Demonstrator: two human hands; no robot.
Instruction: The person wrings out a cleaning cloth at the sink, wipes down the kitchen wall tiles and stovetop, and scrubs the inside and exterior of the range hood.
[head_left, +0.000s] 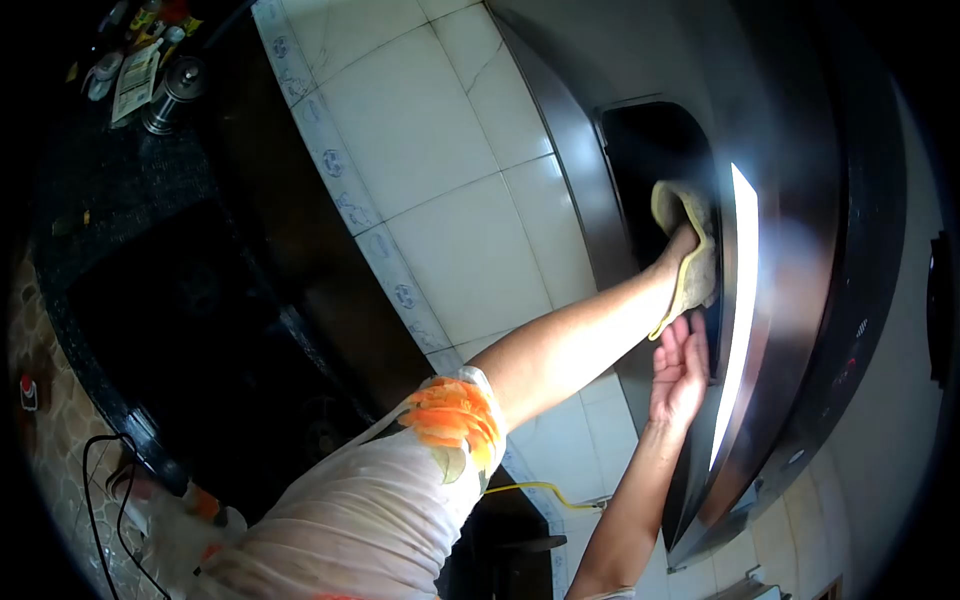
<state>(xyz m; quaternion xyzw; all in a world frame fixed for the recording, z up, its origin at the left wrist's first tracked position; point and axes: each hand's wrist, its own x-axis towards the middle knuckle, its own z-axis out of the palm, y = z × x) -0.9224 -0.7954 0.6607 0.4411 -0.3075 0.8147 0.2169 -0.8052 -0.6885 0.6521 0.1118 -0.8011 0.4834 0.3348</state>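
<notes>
The yellow-edged cloth [697,270] is being held at the right of the scene by the left hand [682,243], in front of the dark recess [648,145] in the hood [800,250]; its fingers are being hidden, so how tightly that grip is being closed cannot be told. The right hand [680,380] is being held just beside the cloth, nearer, its grip unladen and fingers extended. Control is probably being served best if the cloth is being pressed flat and the lit strip [738,300] avoided. Two hands, one cloth, one hood and one lit strip are being shown; far left, one metal canister [176,95] is being carried by the bench [90,165].
</notes>
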